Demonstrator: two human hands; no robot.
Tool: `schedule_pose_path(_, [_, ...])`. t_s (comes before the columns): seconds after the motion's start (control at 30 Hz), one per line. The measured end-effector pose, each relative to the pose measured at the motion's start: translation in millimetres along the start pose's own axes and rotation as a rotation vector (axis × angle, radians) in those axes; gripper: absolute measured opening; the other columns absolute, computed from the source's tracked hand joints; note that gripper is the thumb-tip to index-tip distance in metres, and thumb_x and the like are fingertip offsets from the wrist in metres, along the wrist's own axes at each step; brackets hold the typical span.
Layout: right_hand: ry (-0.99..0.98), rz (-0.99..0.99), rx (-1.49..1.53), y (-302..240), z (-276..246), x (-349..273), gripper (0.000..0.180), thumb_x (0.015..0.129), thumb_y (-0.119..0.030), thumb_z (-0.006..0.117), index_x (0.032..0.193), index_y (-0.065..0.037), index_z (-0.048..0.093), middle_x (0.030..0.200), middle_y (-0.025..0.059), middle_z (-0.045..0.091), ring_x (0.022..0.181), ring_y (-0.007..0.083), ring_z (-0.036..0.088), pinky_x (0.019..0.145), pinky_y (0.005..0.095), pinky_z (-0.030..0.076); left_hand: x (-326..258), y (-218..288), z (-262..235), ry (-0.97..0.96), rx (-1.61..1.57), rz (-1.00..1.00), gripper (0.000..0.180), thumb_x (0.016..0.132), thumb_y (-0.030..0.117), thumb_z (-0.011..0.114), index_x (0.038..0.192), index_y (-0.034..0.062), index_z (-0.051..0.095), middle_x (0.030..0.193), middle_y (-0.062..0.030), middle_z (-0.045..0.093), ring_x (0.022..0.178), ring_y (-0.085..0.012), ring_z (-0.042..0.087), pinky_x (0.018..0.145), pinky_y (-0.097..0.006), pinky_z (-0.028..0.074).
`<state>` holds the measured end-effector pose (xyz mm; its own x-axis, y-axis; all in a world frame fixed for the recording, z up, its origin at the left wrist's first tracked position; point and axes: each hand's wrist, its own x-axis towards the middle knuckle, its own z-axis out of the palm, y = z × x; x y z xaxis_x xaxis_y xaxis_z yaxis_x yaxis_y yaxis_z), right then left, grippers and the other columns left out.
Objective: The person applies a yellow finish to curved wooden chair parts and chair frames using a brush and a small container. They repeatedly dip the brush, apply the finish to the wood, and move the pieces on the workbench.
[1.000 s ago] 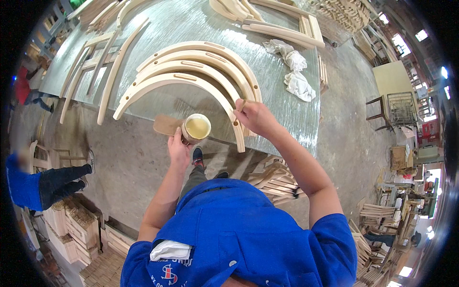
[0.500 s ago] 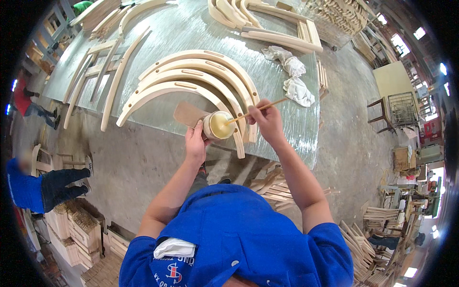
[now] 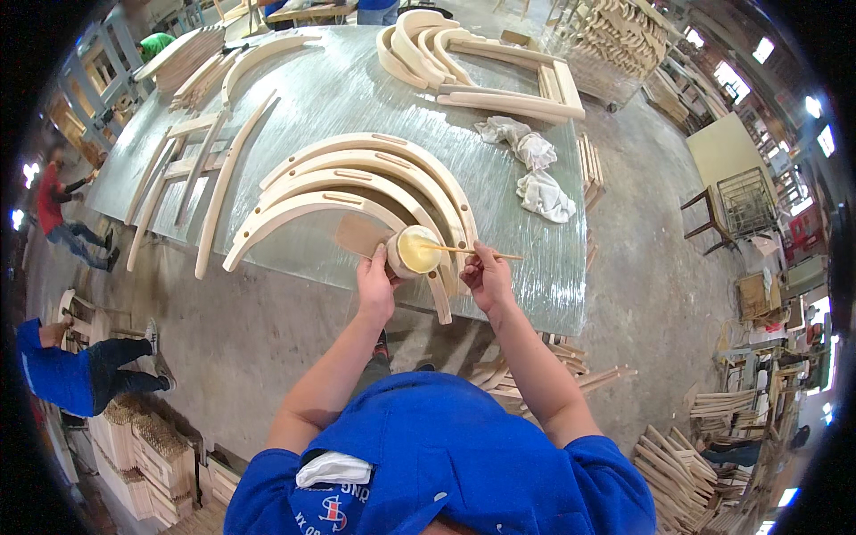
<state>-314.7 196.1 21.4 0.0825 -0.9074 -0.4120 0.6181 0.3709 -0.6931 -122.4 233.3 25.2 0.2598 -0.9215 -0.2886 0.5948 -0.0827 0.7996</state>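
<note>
Workshop table (image 3: 339, 98) bears curved wood; left grip (image 3: 376, 287) grasps cup (image 3: 415, 252), right (image 3: 486, 276) stick (image 3: 468, 251).

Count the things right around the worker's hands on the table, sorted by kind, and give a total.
Curved wooden arches nested together: 4
Cups of yellowish glue, in the left hand: 1
Thin sticks, in the right hand: 1
White rags: 2
Total: 8

Both bare forearms reach forward from the lower edge, elbows bent and set apart, converging ahead of the chest. The left hand (image 3: 375, 285) is curled in a grip, fingers wrapped and thumb up. The right hand (image 3: 486, 278) sits just beside it, fingers pinched together, wrist slightly cocked inward.
</note>
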Motion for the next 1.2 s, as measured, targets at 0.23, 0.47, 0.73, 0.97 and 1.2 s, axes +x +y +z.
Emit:
schedule_pose_path(0.23, [-0.040, -0.256, -0.151, -29.4, 3.0, 4.6, 0.016, 0.086, -0.015, 0.061, 0.082, -0.005, 0.050, 0.070, 0.0079, 0.059, 0.055, 0.0134, 0.056, 0.051, 0.0283, 0.051, 6.9, -1.7, -5.1, 0.077, 0.005, -0.037, 0.026, 0.095, 0.026, 0.045, 0.114, 0.0085, 0.045, 0.106, -0.0065, 0.058, 0.089, -0.0180, 0.061, 0.073, -0.038, 0.052])
schedule_pose_path(0.47, [-0.065, -0.561, -0.676, -57.6, 15.2, 21.0, 0.017, 0.085, -0.014, 0.061, 0.078, -0.002, 0.051, 0.067, 0.0064, 0.061, 0.056, 0.0111, 0.057, 0.051, 0.0245, 0.048, 20.5, -14.1, -16.7, 0.179, -0.064, -0.064, 0.027, 0.094, 0.026, 0.046, 0.113, 0.0062, 0.043, 0.104, -0.0093, 0.057, 0.091, -0.0212, 0.059, 0.074, -0.041, 0.051])
schedule_pose_path(0.73, [-0.188, -0.684, -1.348, -46.4, 40.5, 25.9, 0.017, 0.081, -0.016, 0.059, 0.080, 0.000, 0.053, 0.064, 0.0171, 0.057, 0.058, 0.0303, 0.059, 0.057, 0.0372, 0.046, 9.2, -9.6, -58.5, 0.267, -0.110, -0.027, 0.028, 0.094, 0.027, 0.046, 0.111, 0.0045, 0.044, 0.107, -0.0114, 0.056, 0.091, -0.0219, 0.060, 0.072, -0.040, 0.054])
schedule_pose_path(0.97, [-0.400, -0.772, -1.537, -41.2, 58.5, 31.3, 0.015, 0.082, -0.016, 0.054, 0.078, -0.002, 0.049, 0.067, 0.0177, 0.057, 0.069, 0.0378, 0.057, 0.062, 0.0443, 0.045, -1.8, -12.6, -92.0, 0.285, -0.130, 0.029, 0.027, 0.094, 0.025, 0.046, 0.111, 0.0039, 0.043, 0.108, -0.0132, 0.055, 0.092, -0.0232, 0.060, 0.066, -0.038, 0.055])
schedule_pose_path(1.2, [-0.482, -0.797, -1.635, -41.1, 65.3, 33.7, 0.017, 0.084, -0.019, 0.053, 0.079, -0.003, 0.047, 0.069, 0.0175, 0.057, 0.071, 0.0368, 0.058, 0.064, 0.0455, 0.046, -3.7, -12.5, -97.4, 0.310, -0.098, -0.010, 0.032, 0.093, 0.028, 0.048, 0.113, 0.0043, 0.041, 0.109, -0.0114, 0.055, 0.091, -0.0236, 0.060, 0.067, -0.039, 0.054])
